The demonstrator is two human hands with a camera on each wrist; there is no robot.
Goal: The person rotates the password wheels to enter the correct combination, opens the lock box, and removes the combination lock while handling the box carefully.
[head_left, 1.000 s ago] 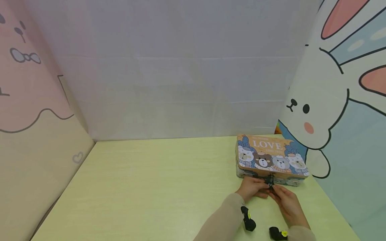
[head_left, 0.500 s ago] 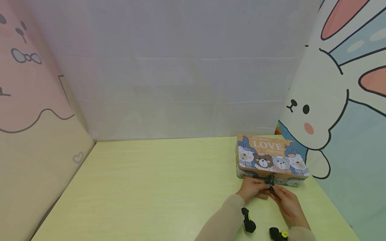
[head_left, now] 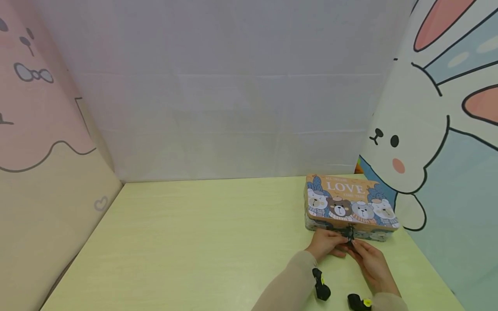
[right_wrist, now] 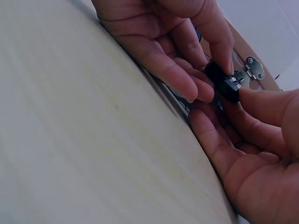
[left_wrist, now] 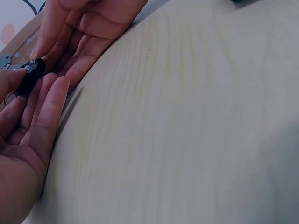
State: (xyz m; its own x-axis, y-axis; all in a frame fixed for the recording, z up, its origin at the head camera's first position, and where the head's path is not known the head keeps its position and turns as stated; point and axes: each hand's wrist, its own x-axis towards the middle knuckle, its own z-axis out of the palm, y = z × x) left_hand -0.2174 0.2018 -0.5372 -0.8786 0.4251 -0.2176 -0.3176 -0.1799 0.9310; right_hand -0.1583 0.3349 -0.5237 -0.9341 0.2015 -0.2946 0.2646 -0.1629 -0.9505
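Note:
A rectangular box [head_left: 352, 201] with bears and "LOVE" on its closed lid stands at the table's right side. At its front hangs a small black padlock with number dials [left_wrist: 32, 75], by a metal latch [right_wrist: 255, 68]. My left hand [head_left: 325, 244] pinches the padlock [right_wrist: 223, 83] from the left, with thumb and finger. From the right, my right hand [head_left: 374, 264] pinches its other end between thumb and fingers. The remaining fingers of both hands are bent beneath it, low over the table. Whether the shackle is locked cannot be told.
The pale wood-grain table [head_left: 175, 242] spreads out to the left of the box. A plain white sheet [head_left: 233, 95] stands behind it, and a rabbit-printed panel [head_left: 439, 181] rises close to the box on the right. Black wrist devices [head_left: 322, 289] show beside both sleeves.

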